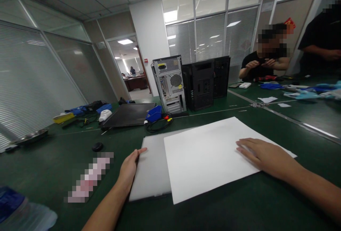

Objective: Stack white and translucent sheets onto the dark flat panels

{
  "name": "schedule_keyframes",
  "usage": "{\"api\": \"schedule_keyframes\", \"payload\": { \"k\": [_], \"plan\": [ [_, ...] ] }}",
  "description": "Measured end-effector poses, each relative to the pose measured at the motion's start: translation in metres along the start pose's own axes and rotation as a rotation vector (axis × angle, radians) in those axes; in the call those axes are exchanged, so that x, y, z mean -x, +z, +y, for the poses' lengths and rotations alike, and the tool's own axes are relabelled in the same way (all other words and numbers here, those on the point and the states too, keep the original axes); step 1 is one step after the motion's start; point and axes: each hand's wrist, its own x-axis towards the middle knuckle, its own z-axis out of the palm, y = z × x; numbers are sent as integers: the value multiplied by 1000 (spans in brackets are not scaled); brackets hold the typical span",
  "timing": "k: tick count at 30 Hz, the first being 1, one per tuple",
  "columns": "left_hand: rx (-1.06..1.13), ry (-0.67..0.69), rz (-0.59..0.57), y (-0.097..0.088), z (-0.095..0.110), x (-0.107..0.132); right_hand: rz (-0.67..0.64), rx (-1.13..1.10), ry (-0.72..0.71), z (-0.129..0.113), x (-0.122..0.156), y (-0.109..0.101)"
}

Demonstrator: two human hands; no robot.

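Observation:
A thin white sheet point(202, 160) lies skewed over a flat whitish panel point(150, 174) with a thin dark edge, so the panel's right part is hidden. My left hand point(130, 168) holds the panel at its left edge. Its thumb rests on top, and the other fingers are hidden at the side. On the right half of the sheet my right hand point(262, 154) lies flat, fingers stretched out and touching the surface.
Behind stand an opened computer tower point(172, 85) and black case parts point(201, 85). A dark flat panel point(130, 113), a blue part with cables point(153, 113), a black round object point(97, 147) and a bottle point(23, 209) are around. Another person point(263, 60) sits at the far right.

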Motion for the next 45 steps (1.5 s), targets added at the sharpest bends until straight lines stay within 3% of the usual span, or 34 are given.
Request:
{"api": "schedule_keyframes", "payload": {
  "k": [5,10,17,23,30,37,45],
  "plan": [
    [-93,-19,14,-1,0,3,13,-51,-124,-31,3,-3],
    [-193,131,0,-1,4,7,9,-67,-287,-52,4,-5],
    [-166,89,-44,1,8,12,-11,-35,-298,-54,5,-5],
    [-215,88,29,-2,-1,1,-17,-55,-343,-60,9,-1],
    [-8,77,-54,0,-4,-5,-116,-42,-369,-69,11,-3],
    [164,5,-67,2,-5,-6,-121,-74,-371,-70,14,-3],
    [166,-64,-47,5,2,-1,-123,-68,-380,-73,14,-4]
  ]
}}
